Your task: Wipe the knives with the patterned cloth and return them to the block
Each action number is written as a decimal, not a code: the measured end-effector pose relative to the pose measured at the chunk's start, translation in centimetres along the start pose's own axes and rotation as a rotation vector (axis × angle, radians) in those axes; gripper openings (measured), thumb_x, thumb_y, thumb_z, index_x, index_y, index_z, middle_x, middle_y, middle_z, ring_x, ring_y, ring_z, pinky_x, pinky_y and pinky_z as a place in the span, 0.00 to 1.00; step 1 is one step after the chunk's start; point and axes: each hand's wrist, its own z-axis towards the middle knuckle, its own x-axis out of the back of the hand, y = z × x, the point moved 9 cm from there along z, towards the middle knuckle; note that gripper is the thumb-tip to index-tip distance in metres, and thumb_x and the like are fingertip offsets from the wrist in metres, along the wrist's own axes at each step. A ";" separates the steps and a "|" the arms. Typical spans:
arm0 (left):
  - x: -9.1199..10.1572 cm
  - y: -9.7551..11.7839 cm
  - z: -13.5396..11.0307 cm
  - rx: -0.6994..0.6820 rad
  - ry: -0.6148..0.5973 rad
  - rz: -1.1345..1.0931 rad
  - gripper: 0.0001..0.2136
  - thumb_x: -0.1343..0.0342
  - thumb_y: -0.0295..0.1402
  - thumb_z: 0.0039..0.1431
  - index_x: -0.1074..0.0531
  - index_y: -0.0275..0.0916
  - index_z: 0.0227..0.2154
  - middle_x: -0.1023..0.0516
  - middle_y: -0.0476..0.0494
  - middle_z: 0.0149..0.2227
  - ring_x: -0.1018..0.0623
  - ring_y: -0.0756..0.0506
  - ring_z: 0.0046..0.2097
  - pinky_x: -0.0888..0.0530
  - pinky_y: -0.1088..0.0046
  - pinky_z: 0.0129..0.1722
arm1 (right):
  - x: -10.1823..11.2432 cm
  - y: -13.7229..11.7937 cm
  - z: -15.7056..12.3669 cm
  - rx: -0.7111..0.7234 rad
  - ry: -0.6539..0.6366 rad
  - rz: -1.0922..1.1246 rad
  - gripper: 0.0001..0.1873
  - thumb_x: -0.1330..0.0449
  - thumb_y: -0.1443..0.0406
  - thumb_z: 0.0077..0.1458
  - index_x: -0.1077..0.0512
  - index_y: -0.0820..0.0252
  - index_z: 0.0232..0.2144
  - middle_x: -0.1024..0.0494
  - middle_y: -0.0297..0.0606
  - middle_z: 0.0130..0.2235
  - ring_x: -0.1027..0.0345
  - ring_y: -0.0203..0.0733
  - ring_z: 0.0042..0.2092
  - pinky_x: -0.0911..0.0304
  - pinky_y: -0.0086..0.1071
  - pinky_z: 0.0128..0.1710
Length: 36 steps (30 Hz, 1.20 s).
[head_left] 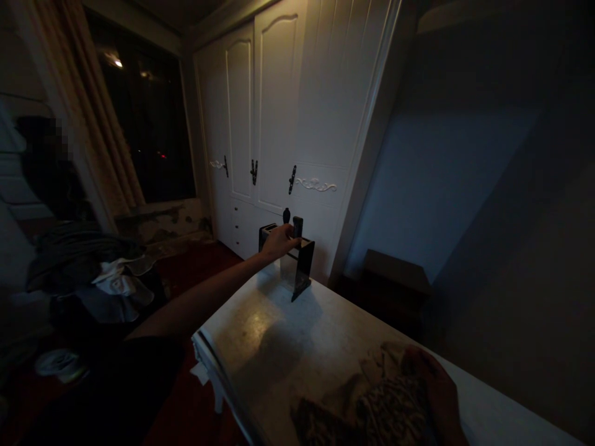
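At the far end of the white table, my left hand reaches to the top of a dark, upright knife holder. Its fingers close around a black knife handle that sticks up there; the blade is not clearly seen. Another black handle rises just behind. My right hand, near the front right of the table, is closed on a brown patterned cloth. That cloth lies bunched on the tabletop, and the dim light hides its folds.
A white wardrobe stands behind the table. Dark clothes are heaped at the left, and a person is in the shadow beyond. A dark low box-like piece sits right of the table. Red carpet covers the floor.
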 end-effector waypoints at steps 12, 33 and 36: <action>1.6 0.3 0.5 0.067 0.108 -0.068 0.12 0.38 0.34 0.48 0.24 0.37 0.37 0.20 0.44 0.36 0.21 0.45 0.38 0.26 0.69 0.39 | -0.1 -1.4 -0.9 -0.004 0.007 -0.015 0.38 0.37 0.40 0.30 0.24 0.63 0.37 0.21 0.45 0.45 0.33 0.59 0.52 0.39 0.41 0.52; 12.0 6.8 4.9 -0.135 0.464 -0.467 0.12 0.37 0.31 0.45 0.25 0.32 0.34 0.21 0.43 0.33 0.22 0.47 0.34 0.24 0.72 0.36 | -0.1 -1.4 -1.0 0.009 0.026 -0.028 0.36 0.38 0.40 0.30 0.23 0.61 0.35 0.20 0.44 0.42 0.30 0.57 0.48 0.37 0.40 0.50; 12.5 7.9 4.3 -0.145 0.517 -0.501 0.12 0.37 0.31 0.45 0.27 0.33 0.35 0.22 0.44 0.33 0.22 0.48 0.34 0.24 0.73 0.34 | -0.1 -1.6 -1.0 0.022 0.017 -0.031 0.36 0.37 0.40 0.30 0.23 0.61 0.34 0.20 0.44 0.42 0.30 0.57 0.48 0.37 0.40 0.50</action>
